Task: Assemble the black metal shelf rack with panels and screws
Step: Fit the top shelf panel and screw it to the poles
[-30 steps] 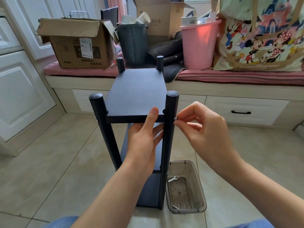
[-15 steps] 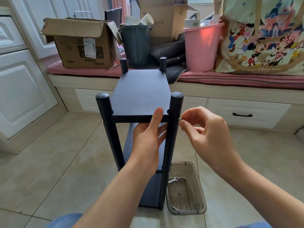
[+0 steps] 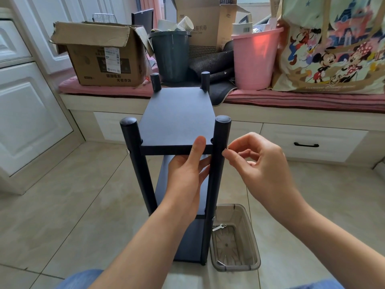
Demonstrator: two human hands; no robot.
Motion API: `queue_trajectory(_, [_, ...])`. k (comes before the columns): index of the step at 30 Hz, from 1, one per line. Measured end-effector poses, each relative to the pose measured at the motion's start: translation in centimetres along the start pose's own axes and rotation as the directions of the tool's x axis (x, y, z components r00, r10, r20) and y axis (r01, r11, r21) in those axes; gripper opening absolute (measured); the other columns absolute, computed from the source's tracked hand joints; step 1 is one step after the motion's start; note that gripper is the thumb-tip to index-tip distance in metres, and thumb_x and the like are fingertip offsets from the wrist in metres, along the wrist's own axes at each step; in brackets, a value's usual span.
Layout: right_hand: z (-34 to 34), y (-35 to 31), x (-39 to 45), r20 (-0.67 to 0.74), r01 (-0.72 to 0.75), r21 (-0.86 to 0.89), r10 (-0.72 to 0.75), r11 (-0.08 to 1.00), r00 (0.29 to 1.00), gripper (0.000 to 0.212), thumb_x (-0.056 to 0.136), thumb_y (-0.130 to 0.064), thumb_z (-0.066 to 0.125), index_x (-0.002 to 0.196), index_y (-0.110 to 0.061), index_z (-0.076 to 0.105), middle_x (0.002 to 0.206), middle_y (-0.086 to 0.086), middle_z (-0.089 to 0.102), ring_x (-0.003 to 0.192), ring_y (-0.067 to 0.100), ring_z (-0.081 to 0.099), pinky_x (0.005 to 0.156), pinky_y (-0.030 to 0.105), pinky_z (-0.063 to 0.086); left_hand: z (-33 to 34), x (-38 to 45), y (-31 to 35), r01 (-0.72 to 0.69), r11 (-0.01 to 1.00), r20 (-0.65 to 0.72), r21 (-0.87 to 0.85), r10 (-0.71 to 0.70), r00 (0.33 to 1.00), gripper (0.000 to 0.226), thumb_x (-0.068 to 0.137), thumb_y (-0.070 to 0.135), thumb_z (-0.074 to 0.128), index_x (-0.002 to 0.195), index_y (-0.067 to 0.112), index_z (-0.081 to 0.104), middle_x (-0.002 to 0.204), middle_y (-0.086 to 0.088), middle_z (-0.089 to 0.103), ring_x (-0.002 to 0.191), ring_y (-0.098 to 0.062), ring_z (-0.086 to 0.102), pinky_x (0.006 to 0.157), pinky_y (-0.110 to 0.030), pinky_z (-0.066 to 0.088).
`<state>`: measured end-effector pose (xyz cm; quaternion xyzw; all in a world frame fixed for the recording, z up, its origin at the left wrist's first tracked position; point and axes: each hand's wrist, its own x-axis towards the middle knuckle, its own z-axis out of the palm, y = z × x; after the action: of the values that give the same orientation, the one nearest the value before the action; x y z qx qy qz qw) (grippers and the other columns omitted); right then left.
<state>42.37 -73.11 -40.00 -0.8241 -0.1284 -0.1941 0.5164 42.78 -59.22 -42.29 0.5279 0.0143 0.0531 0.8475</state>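
The black shelf rack [image 3: 177, 119] stands upright on the tiled floor, four round posts around stacked panels. My left hand [image 3: 187, 174] grips the front edge of the top panel from below, thumb up over the edge beside the front right post [image 3: 218, 163]. My right hand [image 3: 260, 163] pinches a small silver screw [image 3: 227, 148] against the right side of that post, level with the top panel. A white fastener [image 3: 128, 151] shows on the front left post.
A clear plastic tray [image 3: 248, 243] with a small wrench [image 3: 218, 226] and a loose screw sits on the floor right of the rack. Behind, a window bench carries a cardboard box [image 3: 104, 57], a dark bin [image 3: 170, 55], a pink bucket [image 3: 254, 61] and a printed bag [image 3: 333, 49]. White cabinets stand at left.
The view has shifted slightly, so the rack sits a little further right in the frame. My right fingers have stayed at the post with the screw; the left hand keeps its hold.
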Motion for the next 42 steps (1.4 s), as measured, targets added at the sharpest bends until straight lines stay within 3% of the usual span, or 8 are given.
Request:
queue_trajectory(3, [-0.2, -0.1, 0.1, 0.002, -0.003, 0.015, 0.003, 1.0, 1.0, 0.008, 0.086, -0.023, 0.075, 0.083, -0.022, 0.068, 0.077, -0.012, 0.07, 0.077, 0.007, 0.067, 0.073, 0.026, 0.054, 0.0, 0.1, -0.1, -0.011, 1.0, -0.002, -0.009, 0.011, 1.0, 0.027, 0.069, 0.054, 0.072, 0.085, 0.033, 0.077, 0.102, 0.003, 0.078, 0.098, -0.022, 0.075, 0.087, -0.035, 0.053])
queue_trajectory(8, [-0.4, -0.2, 0.3, 0.005, -0.096, 0.133, 0.096, 0.986, 0.995, 0.01, 0.082, -0.024, 0.078, 0.08, -0.018, 0.07, 0.074, -0.005, 0.072, 0.073, 0.011, 0.069, 0.078, 0.038, 0.058, 0.1, 0.0, -0.2, -0.022, 1.0, -0.03, -0.009, 0.021, 0.999, 0.028, 0.064, 0.055, 0.073, 0.082, 0.034, 0.076, 0.098, 0.006, 0.078, 0.097, -0.023, 0.075, 0.09, -0.039, 0.053])
queue_trajectory(14, [-0.4, -0.5, 0.1, -0.016, -0.046, 0.079, 0.048, 0.996, 0.999, 0.008, 0.081, -0.019, 0.08, 0.08, -0.019, 0.072, 0.072, -0.008, 0.072, 0.073, 0.008, 0.07, 0.074, 0.029, 0.057, 0.2, 0.0, -0.2, -0.03, 0.999, -0.039, -0.013, 0.03, 0.999, 0.039, 0.063, 0.056, 0.073, 0.093, 0.03, 0.072, 0.096, 0.009, 0.078, 0.095, -0.021, 0.075, 0.091, -0.039, 0.053])
queue_trajectory(19, [-0.7, -0.5, 0.1, -0.013, -0.063, 0.143, 0.066, 0.988, 0.998, 0.009, 0.079, -0.01, 0.08, 0.08, -0.017, 0.075, 0.073, -0.008, 0.075, 0.07, 0.007, 0.071, 0.073, 0.029, 0.059, 0.0, 0.0, -0.1, -0.032, 1.0, -0.009, -0.002, 0.031, 0.999, 0.024, 0.068, 0.054, 0.071, 0.081, 0.036, 0.078, 0.095, 0.008, 0.078, 0.094, -0.021, 0.076, 0.088, -0.038, 0.054])
queue_trajectory(26, [-0.5, -0.2, 0.3, 0.009, -0.102, 0.159, 0.102, 0.982, 0.995, 0.004, 0.082, -0.016, 0.078, 0.081, -0.018, 0.075, 0.074, -0.005, 0.075, 0.072, 0.012, 0.071, 0.076, 0.036, 0.06, 0.0, 0.0, -0.2, -0.042, 0.999, -0.038, -0.015, 0.041, 0.998, 0.051, 0.063, 0.057, 0.072, 0.104, 0.028, 0.067, 0.097, 0.009, 0.078, 0.096, -0.023, 0.075, 0.095, -0.043, 0.054])
queue_trajectory(31, [-0.3, 0.1, 0.4, 0.037, -0.131, 0.186, 0.126, 0.974, 0.991, 0.006, 0.082, -0.021, 0.078, 0.082, -0.021, 0.073, 0.076, -0.006, 0.074, 0.07, 0.009, 0.069, 0.073, 0.03, 0.059, 0.1, 0.0, -0.1, -0.031, 0.999, -0.036, -0.008, 0.031, 0.999, 0.038, 0.071, 0.052, 0.068, 0.104, 0.032, 0.067, 0.097, 0.012, 0.078, 0.095, -0.019, 0.075, 0.09, -0.038, 0.055])
queue_trajectory(37, [-0.1, 0.5, 0.8, 0.108, -0.201, 0.248, 0.179, 0.947, 0.978, 0.025, 0.082, -0.024, 0.078, 0.104, -0.028, 0.067, 0.097, -0.003, 0.072, 0.09, 0.011, 0.07, 0.088, 0.04, 0.058, -0.1, -0.2, 0.2, -0.04, 0.999, -0.067, 0.003, 0.04, 0.997, 0.052, 0.072, 0.05, 0.068, 0.117, 0.025, 0.062, 0.099, 0.01, 0.077, 0.095, -0.021, 0.075, 0.082, -0.032, 0.061])
queue_trajectory(42, [0.5, 0.6, 1.4, 0.381, -0.275, 0.408, 0.111, 0.871, 0.918, 0.048, 0.095, -0.012, 0.064, 0.135, -0.036, 0.053, 0.121, 0.004, 0.069, 0.109, 0.018, 0.068, 0.101, 0.042, 0.051, -1.3, -0.4, 0.9, -0.016, 1.0, -0.075, 0.023, 0.017, 0.997, 0.053, 0.081, 0.04, 0.068, 0.125, 0.009, 0.061, 0.109, -0.007, 0.076, 0.098, -0.026, 0.074, 0.082, -0.031, 0.06])
